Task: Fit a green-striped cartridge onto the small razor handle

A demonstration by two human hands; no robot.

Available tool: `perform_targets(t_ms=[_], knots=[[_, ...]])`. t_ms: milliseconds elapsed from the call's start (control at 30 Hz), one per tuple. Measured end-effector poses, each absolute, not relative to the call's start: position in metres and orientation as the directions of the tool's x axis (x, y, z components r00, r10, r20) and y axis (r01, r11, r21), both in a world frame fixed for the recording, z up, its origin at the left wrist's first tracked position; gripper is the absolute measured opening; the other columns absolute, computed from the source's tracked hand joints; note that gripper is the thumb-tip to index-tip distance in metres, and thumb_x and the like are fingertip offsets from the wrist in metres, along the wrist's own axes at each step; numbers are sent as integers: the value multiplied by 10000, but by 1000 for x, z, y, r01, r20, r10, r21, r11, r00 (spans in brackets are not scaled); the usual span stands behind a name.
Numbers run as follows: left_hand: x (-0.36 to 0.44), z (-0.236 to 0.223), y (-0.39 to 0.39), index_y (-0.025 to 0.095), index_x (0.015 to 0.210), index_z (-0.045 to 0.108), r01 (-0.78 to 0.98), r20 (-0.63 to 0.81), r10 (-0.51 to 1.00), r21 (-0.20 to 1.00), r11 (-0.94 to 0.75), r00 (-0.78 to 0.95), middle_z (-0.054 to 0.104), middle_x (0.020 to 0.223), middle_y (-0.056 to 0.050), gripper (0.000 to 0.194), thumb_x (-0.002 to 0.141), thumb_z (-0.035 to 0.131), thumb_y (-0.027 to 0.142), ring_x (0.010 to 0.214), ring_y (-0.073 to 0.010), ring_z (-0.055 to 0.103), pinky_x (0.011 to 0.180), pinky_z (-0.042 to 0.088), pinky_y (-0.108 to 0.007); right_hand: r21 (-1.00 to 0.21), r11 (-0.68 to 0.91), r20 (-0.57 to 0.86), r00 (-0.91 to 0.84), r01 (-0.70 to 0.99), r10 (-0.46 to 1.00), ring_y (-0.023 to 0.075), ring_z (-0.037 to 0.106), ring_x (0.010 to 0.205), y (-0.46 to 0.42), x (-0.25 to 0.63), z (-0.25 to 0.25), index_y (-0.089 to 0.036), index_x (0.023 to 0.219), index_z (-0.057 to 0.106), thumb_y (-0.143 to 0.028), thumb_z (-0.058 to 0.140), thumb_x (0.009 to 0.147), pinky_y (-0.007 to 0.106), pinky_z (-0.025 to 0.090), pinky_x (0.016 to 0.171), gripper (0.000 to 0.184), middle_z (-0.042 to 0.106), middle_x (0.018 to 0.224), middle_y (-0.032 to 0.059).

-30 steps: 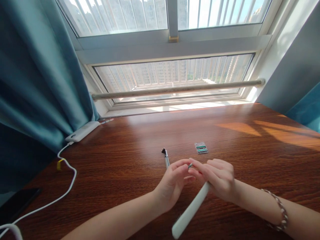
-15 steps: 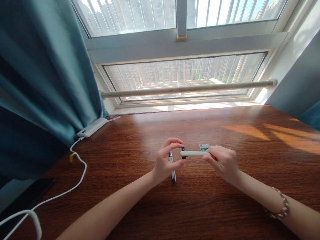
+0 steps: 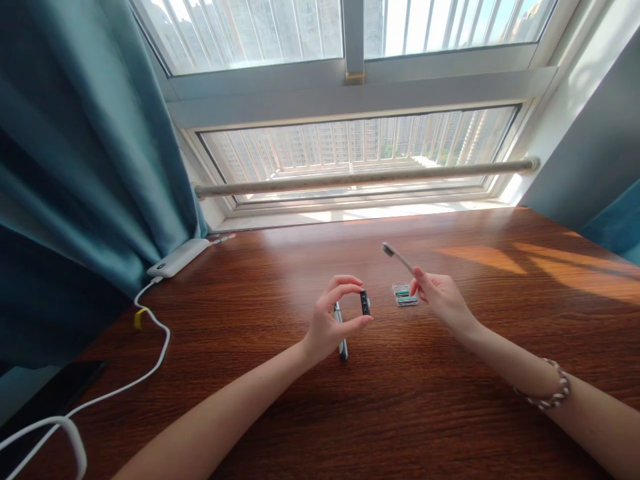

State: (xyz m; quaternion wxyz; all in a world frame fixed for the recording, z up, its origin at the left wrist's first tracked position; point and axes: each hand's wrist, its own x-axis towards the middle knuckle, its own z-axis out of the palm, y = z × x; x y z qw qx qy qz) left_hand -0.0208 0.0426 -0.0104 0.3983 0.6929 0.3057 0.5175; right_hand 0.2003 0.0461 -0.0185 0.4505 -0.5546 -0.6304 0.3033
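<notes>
Between the thumb and fingers of my left hand (image 3: 333, 320) is a small black part (image 3: 365, 303) with a light bit on its right side; I cannot make out its exact kind. My right hand (image 3: 445, 301) grips a white toothbrush (image 3: 400, 259) by the handle, its dark-bristled head raised up and to the left, apart from the black part. A grey-and-black pen-like tool (image 3: 343, 348) lies on the table, partly hidden behind my left hand. Beside my right fingertips rests a small clear case (image 3: 406, 296) with green strips in it.
The brown wooden table (image 3: 280, 413) reaches to the window sill. At its left stands a white power bank (image 3: 180, 258) with a white cable (image 3: 167, 347) running toward the near left corner. A blue curtain (image 3: 100, 133) hangs on the left, and a rail (image 3: 370, 179) crosses the window.
The toothbrush has swung away from the black part, its head now tipped up and away. My left hand still holds the black part. More of the clear case shows.
</notes>
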Motion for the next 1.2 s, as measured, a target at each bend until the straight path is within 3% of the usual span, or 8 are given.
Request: perform_targets(t_ms=[100,200,300,367,600,800,967,1200], knots=[[-16,-12,41,179,891,634,-121,340,906,940,-319,251,566,995,-83,302,608,724,233,994,-221,479,867,345,-311,-988,115,117,15,106,993,63,260,384,49,198,-20,-135,579,530,-603,374,804,212,195,408,542,290,416,-65],[-12,-13,39,169,868,635,-349,7,949,931,110,316,592,972,-71,246,705,632,354,931,-194,512,781,382,-282,-997,75,75,-7,-7,997,50,249,385,42,191,-20,-148,633,498,-557,546,727,199,190,387,422,311,451,-79],[-9,-15,36,142,792,640,-421,-267,814,748,513,516,608,972,-72,333,771,520,452,865,-174,538,729,396,-273,-987,99,92,-61,126,994,54,290,416,34,185,-17,-149,711,533,-473,643,675,194,223,390,344,363,511,-71],[-8,-16,34,123,757,637,-401,-321,733,673,622,600,615,966,-80,368,782,497,463,845,-172,546,714,397,-272,-945,146,121,-102,292,987,71,345,461,33,185,-15,-144,735,570,-448,621,703,202,272,430,309,401,537,-56],[-12,-4,34,118,741,632,-507,-313,775,613,607,549,636,867,-73,378,794,468,454,704,-149,555,639,398,-256,-611,293,282,-144,735,949,129,498,583,39,192,-24,-166,828,589,-314,385,873,236,366,562,255,557,638,0],[-17,8,38,108,737,628,-574,-250,812,600,557,527,631,810,-77,386,790,464,453,642,-142,541,617,411,-266,-270,417,252,-354,868,901,160,542,739,21,176,-38,-177,1182,486,-125,354,850,250,430,674,360,571,868,70],[-19,8,39,104,726,625,-605,-256,827,580,546,500,634,802,-67,376,793,471,440,624,-135,539,602,418,-264,-8,351,214,-341,936,915,220,519,796,11,167,-41,-116,1084,560,-97,375,841,312,444,707,306,556,859,115],[-20,4,41,104,724,625,-599,-257,821,579,553,509,631,806,-66,398,802,453,454,633,-140,534,599,411,-261,48,334,184,-337,941,923,221,520,829,6,160,-43,-87,1028,563,21,357,786,301,460,721,335,545,896,137]])
